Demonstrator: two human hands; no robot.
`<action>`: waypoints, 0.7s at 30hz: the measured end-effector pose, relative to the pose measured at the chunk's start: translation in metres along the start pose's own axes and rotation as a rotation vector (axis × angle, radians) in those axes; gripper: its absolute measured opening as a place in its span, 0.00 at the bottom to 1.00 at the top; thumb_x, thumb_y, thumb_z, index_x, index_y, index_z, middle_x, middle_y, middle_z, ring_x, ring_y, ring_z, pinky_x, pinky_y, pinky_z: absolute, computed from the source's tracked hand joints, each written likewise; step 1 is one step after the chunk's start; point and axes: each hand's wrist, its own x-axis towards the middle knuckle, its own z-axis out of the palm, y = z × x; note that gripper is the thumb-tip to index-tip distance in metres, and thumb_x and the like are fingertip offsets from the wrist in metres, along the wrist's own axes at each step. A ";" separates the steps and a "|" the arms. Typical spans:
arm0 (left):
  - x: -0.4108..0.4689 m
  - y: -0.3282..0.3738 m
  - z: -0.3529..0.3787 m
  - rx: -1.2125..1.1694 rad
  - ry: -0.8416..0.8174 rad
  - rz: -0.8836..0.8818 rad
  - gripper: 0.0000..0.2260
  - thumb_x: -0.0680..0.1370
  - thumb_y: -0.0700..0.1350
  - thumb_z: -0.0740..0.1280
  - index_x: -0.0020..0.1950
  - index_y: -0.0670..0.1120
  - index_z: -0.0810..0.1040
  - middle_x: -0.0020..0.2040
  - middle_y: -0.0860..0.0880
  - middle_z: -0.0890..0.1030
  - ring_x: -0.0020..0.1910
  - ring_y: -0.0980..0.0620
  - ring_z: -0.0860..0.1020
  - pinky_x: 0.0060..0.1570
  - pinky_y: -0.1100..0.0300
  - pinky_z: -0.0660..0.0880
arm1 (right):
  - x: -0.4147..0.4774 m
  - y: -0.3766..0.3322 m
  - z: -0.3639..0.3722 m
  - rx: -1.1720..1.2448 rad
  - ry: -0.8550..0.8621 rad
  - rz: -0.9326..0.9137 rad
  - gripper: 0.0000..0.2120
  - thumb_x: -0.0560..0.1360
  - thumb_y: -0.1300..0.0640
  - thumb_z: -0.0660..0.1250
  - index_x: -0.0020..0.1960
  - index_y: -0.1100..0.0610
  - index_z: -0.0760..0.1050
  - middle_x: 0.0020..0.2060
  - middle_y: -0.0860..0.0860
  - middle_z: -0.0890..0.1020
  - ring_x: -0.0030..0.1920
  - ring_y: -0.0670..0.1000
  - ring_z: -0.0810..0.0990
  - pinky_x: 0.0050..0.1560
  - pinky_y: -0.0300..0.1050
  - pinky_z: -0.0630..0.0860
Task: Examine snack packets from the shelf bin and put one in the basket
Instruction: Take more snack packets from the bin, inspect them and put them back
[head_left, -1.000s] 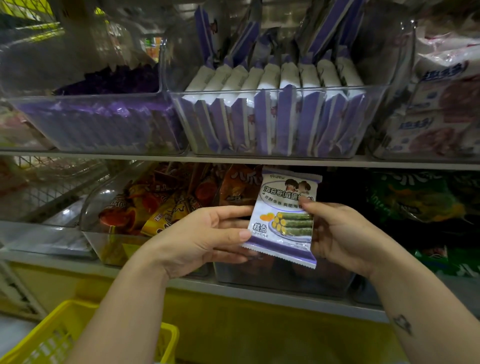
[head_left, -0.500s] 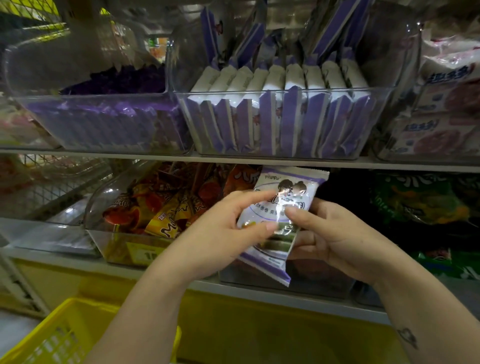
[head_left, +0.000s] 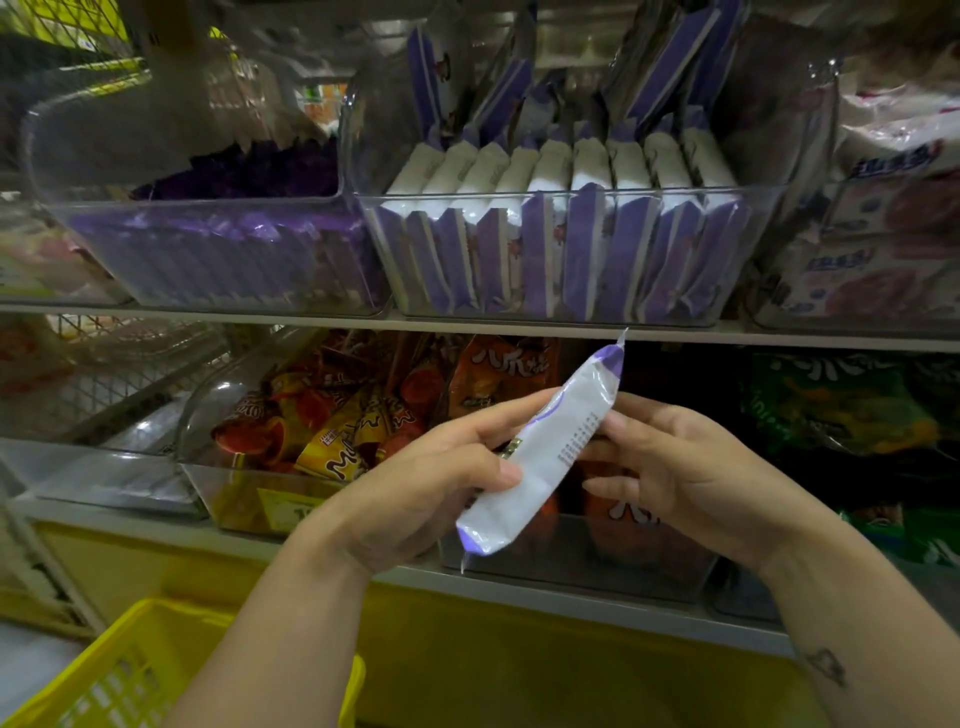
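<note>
I held the snack packet (head_left: 545, 457) in front of the lower shelf (head_left: 571, 590), below the shelf bin (head_left: 571, 260) and well above the basket (head_left: 119, 670), tilted nearly edge-on so the small print on its back showed for reading. My left hand (head_left: 415, 499) rose from below, thumb and fingers (head_left: 493, 415) clamped round its lower half. My right hand (head_left: 691, 478) met its upper edge with loosely curled fingers, though whether pinching or merely steadying I could not tell.

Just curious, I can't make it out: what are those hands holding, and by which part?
A white-and-purple snack packet. The left hand pinches its lower middle between thumb and fingers; the right hand holds the opposite side with its fingertips.
</note>
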 end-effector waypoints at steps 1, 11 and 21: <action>0.000 -0.001 0.000 -0.026 -0.017 -0.004 0.29 0.66 0.45 0.67 0.68 0.56 0.75 0.60 0.52 0.81 0.51 0.53 0.79 0.45 0.63 0.75 | 0.000 0.000 0.001 0.009 0.016 -0.007 0.30 0.65 0.49 0.69 0.66 0.55 0.73 0.56 0.52 0.84 0.56 0.49 0.82 0.46 0.41 0.80; 0.006 -0.011 -0.001 0.046 0.019 0.068 0.18 0.77 0.40 0.66 0.65 0.54 0.78 0.65 0.50 0.79 0.65 0.49 0.76 0.62 0.53 0.75 | -0.001 -0.003 -0.001 -0.042 0.201 -0.303 0.29 0.57 0.52 0.77 0.56 0.55 0.73 0.48 0.52 0.86 0.49 0.51 0.85 0.44 0.40 0.80; 0.010 0.000 0.011 0.520 0.265 0.249 0.22 0.72 0.51 0.75 0.62 0.65 0.75 0.56 0.60 0.82 0.55 0.60 0.81 0.46 0.64 0.80 | -0.007 -0.007 0.019 -0.665 0.251 -0.461 0.26 0.56 0.36 0.74 0.50 0.41 0.70 0.48 0.36 0.81 0.47 0.39 0.82 0.43 0.34 0.80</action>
